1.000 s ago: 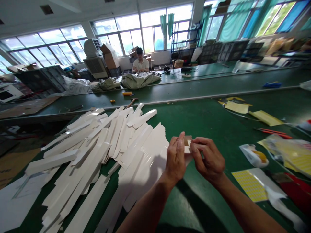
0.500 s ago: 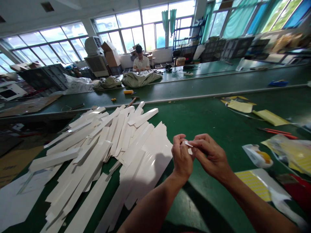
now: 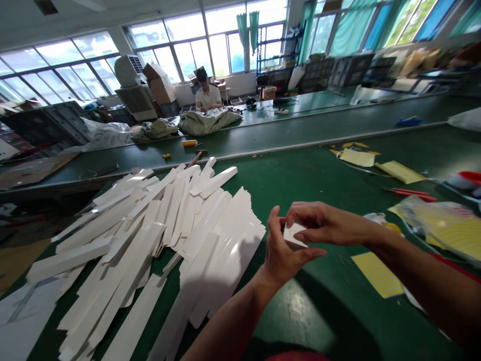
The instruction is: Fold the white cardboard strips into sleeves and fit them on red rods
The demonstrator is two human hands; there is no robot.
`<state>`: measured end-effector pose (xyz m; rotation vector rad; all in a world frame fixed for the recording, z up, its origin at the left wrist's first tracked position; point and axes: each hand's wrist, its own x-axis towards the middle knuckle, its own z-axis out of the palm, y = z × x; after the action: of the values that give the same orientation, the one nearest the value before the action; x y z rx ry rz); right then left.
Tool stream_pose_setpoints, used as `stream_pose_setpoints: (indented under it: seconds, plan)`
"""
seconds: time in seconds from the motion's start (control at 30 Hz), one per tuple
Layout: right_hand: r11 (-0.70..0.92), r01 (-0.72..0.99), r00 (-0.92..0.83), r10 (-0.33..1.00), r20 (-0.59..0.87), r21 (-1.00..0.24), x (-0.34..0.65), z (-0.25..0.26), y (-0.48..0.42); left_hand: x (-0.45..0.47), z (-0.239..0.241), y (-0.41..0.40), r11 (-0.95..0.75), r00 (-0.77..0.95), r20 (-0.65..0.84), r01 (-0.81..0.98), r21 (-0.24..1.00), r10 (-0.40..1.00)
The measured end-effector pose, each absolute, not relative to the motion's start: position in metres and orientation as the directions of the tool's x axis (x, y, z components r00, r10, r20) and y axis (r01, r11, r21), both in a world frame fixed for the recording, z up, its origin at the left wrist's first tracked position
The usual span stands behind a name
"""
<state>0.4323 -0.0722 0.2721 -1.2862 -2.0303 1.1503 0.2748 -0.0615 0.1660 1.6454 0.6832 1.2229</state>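
Both of my hands are at a small white paper box (image 3: 295,234) above the green table. My left hand (image 3: 278,253) wraps around its left side and underside, with the thumb stretched out to the right. From above and the right, my right hand (image 3: 315,220) grips the box's top end with bent fingers. How far the box reaches down behind my left hand is hidden. To the left lies a heap of long, flat white folded cartons (image 3: 150,210), and nearest my left hand is a fanned stack of white cartons (image 3: 233,240).
A sheet of yellow stickers (image 3: 378,273) lies right of my hands, near a clear bag with yellow sheets (image 3: 443,225) and red-handled tweezers or a similar tool (image 3: 409,193). A hammer (image 3: 196,158) lies behind the heap. Across the tables sits another person (image 3: 208,95).
The white piece pinched between my fingertips now shows as a box end. My left hand has opened wider around it, and my right hand has come over its top. The view has turned slightly right.
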Motion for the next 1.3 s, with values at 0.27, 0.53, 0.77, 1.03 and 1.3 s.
stream_pose_setpoints:
  seconds: [0.27,0.53,0.77,1.03,1.3]
  plan:
    - [0.099,0.629,-0.322,0.936,-0.142,-0.771,0.417,0.277,-0.071,0.274,0.162,-0.064,-0.479,0.291,0.455,0.011,0.878,0.842]
    - [0.216,0.782,-0.302,0.952,-0.052,-0.585,0.41,0.283,-0.076,0.284,0.163,-0.065,-0.675,0.185,0.656,0.06,0.735,0.731]
    - [0.223,0.826,-0.284,0.958,-0.042,-0.518,0.402,0.281,-0.081,0.282,0.16,-0.069,-0.659,0.166,0.64,0.122,0.742,0.75]
    - [0.31,0.788,-0.376,0.927,-0.017,-0.531,0.405,0.282,-0.079,0.279,0.154,-0.07,-0.643,0.202,0.619,0.086,0.761,0.759]
    - [0.242,0.873,-0.275,0.961,-0.019,-0.424,0.396,0.282,-0.077,0.279,0.15,-0.067,-0.672,0.258,0.637,0.071,0.737,0.726]
